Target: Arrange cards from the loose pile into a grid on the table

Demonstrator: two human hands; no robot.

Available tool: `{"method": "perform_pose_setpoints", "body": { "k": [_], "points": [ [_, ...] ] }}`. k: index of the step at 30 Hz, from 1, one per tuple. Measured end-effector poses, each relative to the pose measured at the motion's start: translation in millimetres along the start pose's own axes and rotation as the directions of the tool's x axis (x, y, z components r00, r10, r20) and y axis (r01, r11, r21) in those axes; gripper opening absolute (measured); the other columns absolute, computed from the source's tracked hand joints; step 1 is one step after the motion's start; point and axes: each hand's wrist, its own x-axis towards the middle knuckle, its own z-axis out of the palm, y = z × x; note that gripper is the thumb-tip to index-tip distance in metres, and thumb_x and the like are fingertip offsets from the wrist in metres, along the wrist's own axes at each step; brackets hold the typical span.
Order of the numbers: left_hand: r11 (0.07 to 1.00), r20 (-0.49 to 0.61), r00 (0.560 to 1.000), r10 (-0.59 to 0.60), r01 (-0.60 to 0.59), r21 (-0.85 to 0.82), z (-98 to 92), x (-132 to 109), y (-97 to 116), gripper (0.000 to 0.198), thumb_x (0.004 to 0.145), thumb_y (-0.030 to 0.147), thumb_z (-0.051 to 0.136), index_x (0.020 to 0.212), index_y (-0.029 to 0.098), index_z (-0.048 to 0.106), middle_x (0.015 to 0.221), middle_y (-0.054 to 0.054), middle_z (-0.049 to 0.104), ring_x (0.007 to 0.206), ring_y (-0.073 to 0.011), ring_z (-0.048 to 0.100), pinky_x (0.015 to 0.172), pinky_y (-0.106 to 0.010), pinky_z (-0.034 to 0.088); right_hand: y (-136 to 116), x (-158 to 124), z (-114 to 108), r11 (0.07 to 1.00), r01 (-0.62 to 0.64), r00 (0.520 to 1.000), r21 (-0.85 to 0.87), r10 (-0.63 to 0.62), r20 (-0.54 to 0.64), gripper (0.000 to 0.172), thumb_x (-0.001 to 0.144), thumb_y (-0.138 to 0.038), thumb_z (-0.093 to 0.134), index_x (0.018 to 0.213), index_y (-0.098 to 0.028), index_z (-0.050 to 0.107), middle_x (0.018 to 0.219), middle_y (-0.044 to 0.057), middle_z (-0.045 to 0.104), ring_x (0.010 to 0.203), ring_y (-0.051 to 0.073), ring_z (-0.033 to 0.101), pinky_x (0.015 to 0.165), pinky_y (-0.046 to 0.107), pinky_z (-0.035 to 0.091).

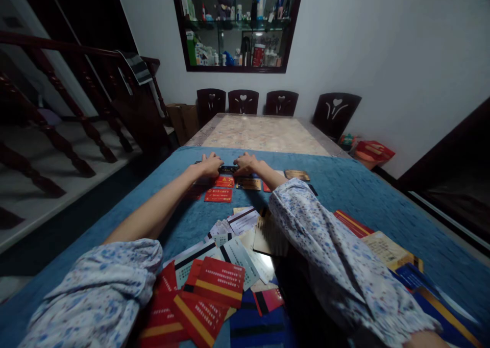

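Note:
My left hand (211, 165) and my right hand (245, 164) reach forward to the far side of the blue cloth, fingers bent downward. Between them lies a black card (228, 169), and the fingers of each hand close on one of its ends. Just nearer, a red card (225, 181) and a gold-and-black card (248, 183) lie in a row. Another red card (218, 195) is below that row. Beyond my right wrist a gold card (297, 175) rests flat. Some cards are partly hidden by my hands and forearms.
Close to me is a loose heap of red cards (220, 281) and pale cards (239, 258), partly under my sleeves. More cards, including a yellowish one (392, 251), lie at the right. The blue cloth (321, 200) covers the table's near part. Chairs (243, 102) stand behind.

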Motion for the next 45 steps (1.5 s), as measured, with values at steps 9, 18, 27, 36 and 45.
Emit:
{"method": "perform_pose_setpoints", "body": {
  "k": [9,18,27,36,45],
  "points": [
    [0.992,-0.168,0.982,0.089,-0.102,-0.073,-8.4,-39,15,0.051,0.072,0.012,0.055,0.12,0.021,0.069,0.13,-0.014,0.059,0.123,-0.0369,0.04,0.096,-0.055,0.034,8,-37,-2,0.997,0.068,0.992,0.029,-0.065,-0.105,0.04,0.089,-0.032,0.058,0.126,-0.023,0.07,0.128,0.013,0.067,0.124,0.035,0.046,0.092,0.043,0.039],
    [0.975,-0.227,0.964,0.141,-0.175,-0.14,-3.9,-87,42,0.031,0.083,0.02,0.054,0.107,0.02,0.074,0.126,-0.012,0.064,0.123,-0.0339,0.041,0.096,-0.052,0.031,-2,-83,-2,0.989,0.135,0.974,0.06,-0.122,-0.19,0.027,0.085,-0.015,0.055,0.102,-0.021,0.076,0.113,0.009,0.073,0.116,0.03,0.048,0.083,0.036,0.035],
    [0.944,-0.239,0.952,0.189,-0.243,-0.223,1.3,-131,77,0.029,0.091,0.023,0.05,0.105,0.02,0.075,0.124,-0.012,0.065,0.121,-0.0319,0.043,0.094,-0.05,0.03,0,-122,13,0.957,0.244,0.951,0.159,-0.203,-0.232,0.022,0.086,-0.02,0.057,0.097,-0.022,0.077,0.11,0.008,0.074,0.11,0.028,0.05,0.082,0.034,0.034],
    [0.908,-0.221,0.929,0.298,-0.347,-0.236,4.4,-158,111,0.024,0.093,0.021,0.051,0.099,0.022,0.074,0.114,-0.008,0.07,0.118,-0.0298,0.043,0.095,-0.048,0.03,-3,-149,34,0.869,0.423,0.886,0.258,-0.337,-0.317,0.021,0.084,-0.02,0.06,0.095,-0.019,0.078,0.098,0.008,0.074,0.097,0.023,0.054,0.091,0.037,0.035],
    [0.923,-0.175,0.938,0.298,-0.33,-0.196,12.0,-157,112,0.021,0.093,0.031,0.056,0.097,0.021,0.074,0.111,-0.01,0.07,0.117,-0.0308,0.042,0.1,-0.052,0.03,-10,-155,43,0.859,0.444,0.883,0.256,-0.371,-0.287,0.021,0.081,-0.024,0.068,0.1,-0.019,0.079,0.105,0.008,0.075,0.101,0.024,0.057,0.097,0.039,0.035]
  ]
}}
